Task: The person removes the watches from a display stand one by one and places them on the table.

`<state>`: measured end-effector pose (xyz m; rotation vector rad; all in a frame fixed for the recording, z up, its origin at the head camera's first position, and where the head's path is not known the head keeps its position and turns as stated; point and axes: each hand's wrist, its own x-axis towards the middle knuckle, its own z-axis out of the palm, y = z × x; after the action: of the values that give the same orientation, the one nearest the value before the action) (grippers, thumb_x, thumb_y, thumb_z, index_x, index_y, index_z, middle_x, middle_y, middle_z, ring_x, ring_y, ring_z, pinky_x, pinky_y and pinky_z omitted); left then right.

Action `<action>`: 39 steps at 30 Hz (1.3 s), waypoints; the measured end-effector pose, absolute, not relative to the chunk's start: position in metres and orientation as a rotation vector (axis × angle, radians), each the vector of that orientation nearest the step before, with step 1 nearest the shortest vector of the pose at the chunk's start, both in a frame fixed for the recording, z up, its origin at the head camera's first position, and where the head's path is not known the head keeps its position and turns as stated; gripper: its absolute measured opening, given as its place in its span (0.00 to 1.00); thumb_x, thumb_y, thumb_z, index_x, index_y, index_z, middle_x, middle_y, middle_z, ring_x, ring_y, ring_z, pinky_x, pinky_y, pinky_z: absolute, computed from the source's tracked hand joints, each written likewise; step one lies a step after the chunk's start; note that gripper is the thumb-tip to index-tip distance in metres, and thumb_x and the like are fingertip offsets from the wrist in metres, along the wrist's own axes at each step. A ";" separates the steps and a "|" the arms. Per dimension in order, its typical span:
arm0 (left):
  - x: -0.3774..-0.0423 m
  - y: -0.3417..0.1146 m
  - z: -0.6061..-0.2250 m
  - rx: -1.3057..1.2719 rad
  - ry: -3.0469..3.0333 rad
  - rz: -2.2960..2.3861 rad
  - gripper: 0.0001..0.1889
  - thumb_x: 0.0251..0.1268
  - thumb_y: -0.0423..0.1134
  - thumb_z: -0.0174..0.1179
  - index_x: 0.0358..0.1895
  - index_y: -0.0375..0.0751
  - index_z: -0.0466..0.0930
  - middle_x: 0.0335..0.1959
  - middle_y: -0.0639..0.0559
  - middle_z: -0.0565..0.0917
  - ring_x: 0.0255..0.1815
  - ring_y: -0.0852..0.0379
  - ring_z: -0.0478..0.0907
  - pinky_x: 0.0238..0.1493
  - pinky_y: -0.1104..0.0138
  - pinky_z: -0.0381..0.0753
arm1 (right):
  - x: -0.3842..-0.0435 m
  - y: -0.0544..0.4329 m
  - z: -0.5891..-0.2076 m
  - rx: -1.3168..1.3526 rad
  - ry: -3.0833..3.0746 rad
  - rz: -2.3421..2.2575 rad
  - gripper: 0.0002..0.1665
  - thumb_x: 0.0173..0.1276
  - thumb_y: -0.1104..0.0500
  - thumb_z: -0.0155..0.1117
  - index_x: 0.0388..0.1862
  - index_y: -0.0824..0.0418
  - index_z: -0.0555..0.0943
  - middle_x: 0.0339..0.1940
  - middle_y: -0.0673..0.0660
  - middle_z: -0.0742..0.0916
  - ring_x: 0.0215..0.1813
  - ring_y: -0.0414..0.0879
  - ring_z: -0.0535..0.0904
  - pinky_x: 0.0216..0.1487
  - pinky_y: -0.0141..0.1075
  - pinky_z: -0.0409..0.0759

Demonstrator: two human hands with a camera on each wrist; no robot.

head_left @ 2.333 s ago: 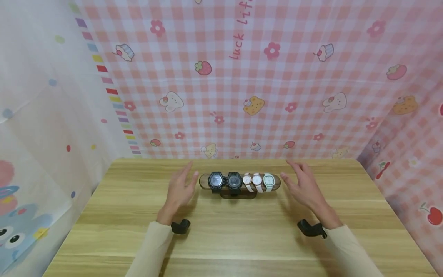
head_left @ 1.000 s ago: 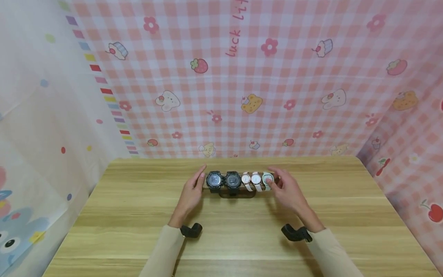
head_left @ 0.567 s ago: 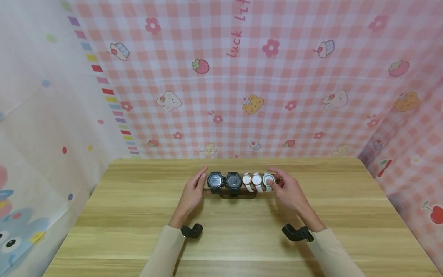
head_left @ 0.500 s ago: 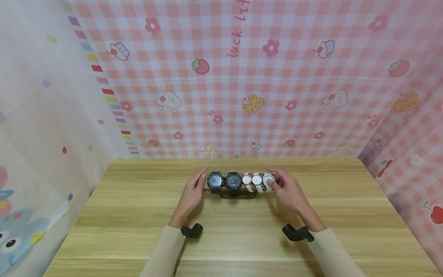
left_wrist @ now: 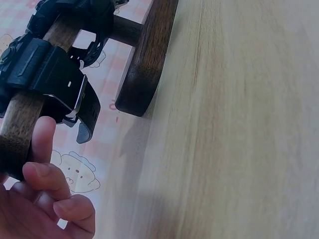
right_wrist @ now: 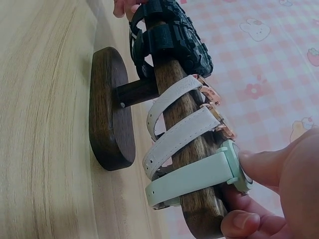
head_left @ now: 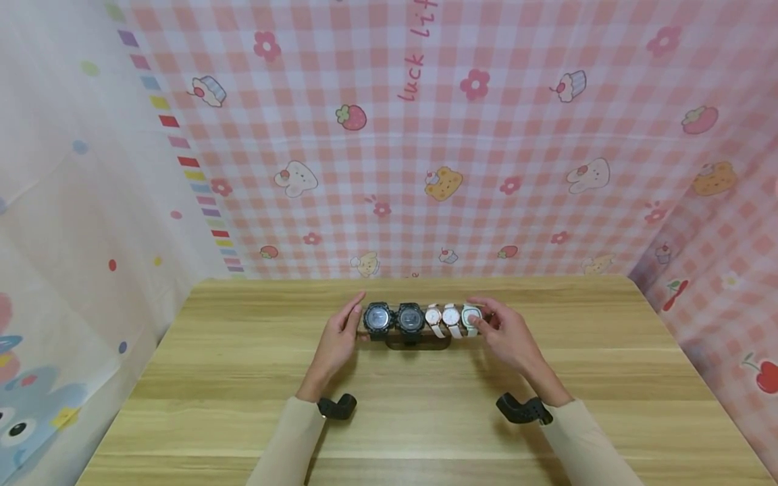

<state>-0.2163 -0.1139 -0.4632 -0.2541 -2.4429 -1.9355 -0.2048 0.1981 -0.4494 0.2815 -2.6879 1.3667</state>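
A dark wooden watch stand (right_wrist: 110, 114) carries a row of wristwatches along its horizontal bar. Two chunky black watches (head_left: 410, 317) sit on its left half. To their right come two white-strapped watches (right_wrist: 182, 133) with rose-gold cases, then a mint green watch (right_wrist: 194, 177) with a squarish case. My left hand (head_left: 334, 343) holds the bar's left end, fingers curled beneath it in the left wrist view. At the other end, my right hand (head_left: 510, 337) has its thumb on the mint watch's face and its fingers behind the case beside the bar.
The stand is on a light wood-grain table (head_left: 413, 418), near its back edge. Behind hangs a pink checked cloth (head_left: 389, 142) with cartoon prints, and a white printed cloth (head_left: 140, 223) hangs at the left. Black wrist mounts (head_left: 338, 406) sit on both forearms.
Both hands have come inward from beside the stand, the left onto the bar's end and the right onto the mint green watch. Over the last half second they stay nearly still.
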 end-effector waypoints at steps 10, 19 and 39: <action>-0.216 -0.113 -0.465 -0.262 -2.430 -1.943 0.22 0.81 0.37 0.44 0.73 0.41 0.66 0.67 0.33 0.73 0.33 0.32 0.82 0.44 0.44 0.84 | -0.203 0.205 -0.450 0.261 -2.689 1.388 0.19 0.72 0.61 0.63 0.61 0.60 0.79 0.33 0.57 0.82 0.29 0.44 0.72 0.23 0.31 0.71; -0.215 -0.112 -0.467 -0.243 -2.415 -1.927 0.21 0.81 0.37 0.44 0.73 0.41 0.67 0.62 0.31 0.76 0.34 0.34 0.82 0.43 0.44 0.85 | -0.202 0.216 -0.450 0.228 -2.714 1.326 0.20 0.74 0.60 0.61 0.63 0.60 0.78 0.36 0.60 0.82 0.30 0.45 0.73 0.25 0.31 0.71; -0.233 -0.112 -0.502 -0.193 -2.355 -1.886 0.21 0.81 0.42 0.46 0.71 0.44 0.70 0.55 0.38 0.81 0.29 0.51 0.81 0.37 0.53 0.88 | -0.185 0.246 -0.440 0.221 -2.733 1.147 0.17 0.73 0.61 0.63 0.58 0.65 0.80 0.34 0.57 0.83 0.29 0.42 0.71 0.26 0.31 0.70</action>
<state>-0.2326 -0.1116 -0.5020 -0.1928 -2.3549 -1.8863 -0.1854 0.2465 -0.4397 0.2207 -2.7330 1.1470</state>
